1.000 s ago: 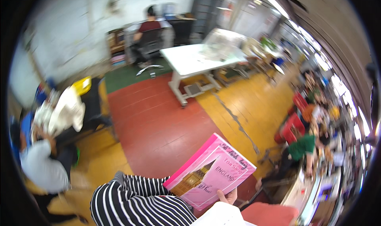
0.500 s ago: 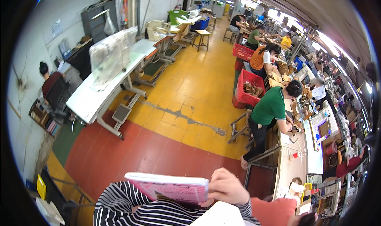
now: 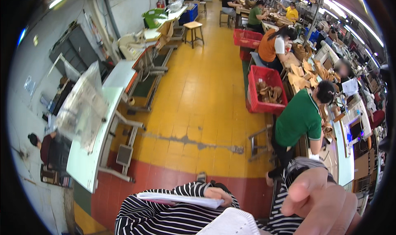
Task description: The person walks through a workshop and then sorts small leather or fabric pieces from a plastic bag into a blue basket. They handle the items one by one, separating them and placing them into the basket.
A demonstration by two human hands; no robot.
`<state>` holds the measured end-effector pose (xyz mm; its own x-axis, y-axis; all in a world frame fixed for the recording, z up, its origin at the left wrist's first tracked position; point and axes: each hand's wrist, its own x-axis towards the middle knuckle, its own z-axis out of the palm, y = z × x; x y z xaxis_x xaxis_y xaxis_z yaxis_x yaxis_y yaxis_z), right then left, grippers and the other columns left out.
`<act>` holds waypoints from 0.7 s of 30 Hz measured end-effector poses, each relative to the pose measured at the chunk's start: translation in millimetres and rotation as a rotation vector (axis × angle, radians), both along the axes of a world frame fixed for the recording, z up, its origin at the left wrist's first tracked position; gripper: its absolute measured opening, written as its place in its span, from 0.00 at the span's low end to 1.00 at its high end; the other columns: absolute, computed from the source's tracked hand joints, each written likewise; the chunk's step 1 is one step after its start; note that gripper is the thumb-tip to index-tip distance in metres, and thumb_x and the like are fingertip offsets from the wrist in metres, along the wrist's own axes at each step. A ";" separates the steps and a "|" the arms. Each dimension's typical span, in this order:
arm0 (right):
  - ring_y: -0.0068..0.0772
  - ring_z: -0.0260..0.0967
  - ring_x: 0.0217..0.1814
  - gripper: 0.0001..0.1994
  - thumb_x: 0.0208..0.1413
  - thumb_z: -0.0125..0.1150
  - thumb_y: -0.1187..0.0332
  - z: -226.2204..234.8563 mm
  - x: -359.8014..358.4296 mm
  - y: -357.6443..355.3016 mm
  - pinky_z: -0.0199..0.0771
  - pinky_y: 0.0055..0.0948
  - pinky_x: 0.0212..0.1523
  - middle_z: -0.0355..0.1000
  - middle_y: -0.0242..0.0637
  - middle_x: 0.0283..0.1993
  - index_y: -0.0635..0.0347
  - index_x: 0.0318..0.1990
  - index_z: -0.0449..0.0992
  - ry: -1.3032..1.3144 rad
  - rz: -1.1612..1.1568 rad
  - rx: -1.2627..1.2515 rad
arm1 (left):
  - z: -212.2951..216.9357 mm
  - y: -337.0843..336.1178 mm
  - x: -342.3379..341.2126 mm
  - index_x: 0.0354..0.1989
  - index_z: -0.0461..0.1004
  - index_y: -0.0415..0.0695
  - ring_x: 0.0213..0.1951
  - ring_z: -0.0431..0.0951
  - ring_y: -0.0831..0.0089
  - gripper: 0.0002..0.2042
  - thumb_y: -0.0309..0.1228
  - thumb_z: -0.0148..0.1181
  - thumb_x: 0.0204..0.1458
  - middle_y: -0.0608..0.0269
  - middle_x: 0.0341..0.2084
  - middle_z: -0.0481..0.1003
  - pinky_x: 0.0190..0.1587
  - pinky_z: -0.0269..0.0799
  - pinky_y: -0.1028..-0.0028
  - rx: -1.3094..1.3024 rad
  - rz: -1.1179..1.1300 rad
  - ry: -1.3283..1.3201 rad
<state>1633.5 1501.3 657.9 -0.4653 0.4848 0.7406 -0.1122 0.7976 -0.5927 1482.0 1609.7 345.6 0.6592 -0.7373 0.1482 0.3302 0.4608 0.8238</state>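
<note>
Since the earlier frame the view has swung w/ the head: the pink book point(image 3: 177, 199) now sits edge-on and flat, lower centre, over the striped sleeve point(image 3: 156, 218). Left hand point(image 3: 218, 195) is closed on the book's right end, fingers curled round it. Right hand point(image 3: 319, 204) is raised close to the lens, blurred, fingers prob. loosely spread, holding nothing. Far left: a white worktop point(image 3: 88, 160).

Ahead of your grip, a yellow tiled floor point(image 3: 206, 90) runs past a white tabletop point(image 3: 88, 160), red crates point(image 3: 268, 90) and ceiling strip lights point(image 3: 342, 27).
</note>
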 end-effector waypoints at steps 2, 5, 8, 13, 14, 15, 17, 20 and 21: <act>0.47 0.62 0.57 0.35 0.63 0.28 0.41 2.7 48.0 32.6 0.40 0.44 0.66 0.67 0.60 0.52 0.60 0.44 0.78 -0.025 -0.024 0.020 | 3.3 43.2 53.1 0.37 0.70 0.43 0.27 0.68 0.83 0.21 0.50 0.41 0.62 0.67 0.27 0.71 0.29 0.62 0.80 0.009 -0.055 -0.010; 0.49 0.62 0.59 0.36 0.63 0.25 0.40 1.9 115.8 70.5 0.36 0.46 0.70 0.66 0.62 0.52 0.59 0.45 0.78 -0.022 -0.167 0.020 | 2.9 88.7 141.1 0.36 0.71 0.42 0.25 0.68 0.83 0.22 0.50 0.41 0.62 0.67 0.26 0.71 0.28 0.62 0.81 -0.024 -0.209 -0.058; 0.49 0.64 0.57 0.34 0.64 0.27 0.41 -5.3 179.2 99.3 0.39 0.47 0.68 0.68 0.60 0.51 0.58 0.44 0.78 0.094 -0.406 -0.111 | -1.0 144.3 225.0 0.34 0.71 0.42 0.24 0.68 0.84 0.22 0.50 0.41 0.62 0.68 0.25 0.70 0.26 0.62 0.81 -0.014 -0.322 -0.080; 0.49 0.67 0.53 0.29 0.66 0.29 0.47 -3.3 263.4 213.0 0.51 0.49 0.64 0.71 0.51 0.49 0.58 0.46 0.77 0.309 -0.733 -0.046 | 0.5 255.6 360.1 0.31 0.72 0.41 0.22 0.68 0.84 0.23 0.49 0.41 0.63 0.68 0.22 0.70 0.24 0.61 0.82 0.043 -0.442 -0.126; 0.48 0.67 0.52 0.29 0.66 0.29 0.48 4.1 289.5 238.1 0.53 0.49 0.63 0.72 0.48 0.47 0.58 0.47 0.77 0.255 -0.706 -0.002 | 6.7 282.3 384.6 0.31 0.72 0.41 0.21 0.68 0.84 0.23 0.49 0.41 0.63 0.68 0.22 0.70 0.24 0.61 0.82 0.054 -0.444 -0.133; 0.48 0.68 0.50 0.30 0.66 0.27 0.48 15.2 334.2 261.5 0.54 0.50 0.62 0.74 0.45 0.45 0.59 0.48 0.76 0.085 -0.556 -0.037 | 9.3 302.8 398.7 0.30 0.73 0.40 0.21 0.68 0.84 0.24 0.49 0.41 0.63 0.68 0.21 0.70 0.23 0.61 0.82 0.049 -0.414 -0.111; 0.48 0.68 0.49 0.31 0.67 0.26 0.48 25.9 402.1 312.2 0.54 0.50 0.62 0.75 0.42 0.43 0.61 0.49 0.76 -0.090 -0.343 -0.012 | 11.9 344.5 439.9 0.25 0.71 0.41 0.18 0.65 0.85 0.23 0.47 0.41 0.63 0.69 0.18 0.67 0.21 0.58 0.82 0.048 -0.302 -0.076; 0.48 0.67 0.51 0.32 0.66 0.25 0.48 11.0 484.2 402.6 0.52 0.49 0.63 0.74 0.44 0.45 0.62 0.49 0.76 -0.009 -0.134 0.112 | 4.9 407.3 487.8 0.16 0.66 0.42 0.14 0.60 0.84 0.24 0.45 0.43 0.63 0.71 0.12 0.61 0.18 0.52 0.81 0.003 -0.055 0.002; 0.49 0.67 0.51 0.32 0.66 0.25 0.47 1.4 509.0 436.0 0.51 0.49 0.64 0.74 0.45 0.45 0.62 0.49 0.76 0.038 -0.053 0.158 | 5.3 439.2 500.6 0.17 0.66 0.42 0.14 0.60 0.84 0.24 0.45 0.44 0.63 0.71 0.12 0.61 0.18 0.52 0.80 0.002 -0.005 0.025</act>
<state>2142.6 1937.3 659.4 -0.4123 0.3845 0.8259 -0.0874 0.8857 -0.4560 1982.6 2048.9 350.9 0.6588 -0.7410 0.1303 0.3532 0.4576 0.8160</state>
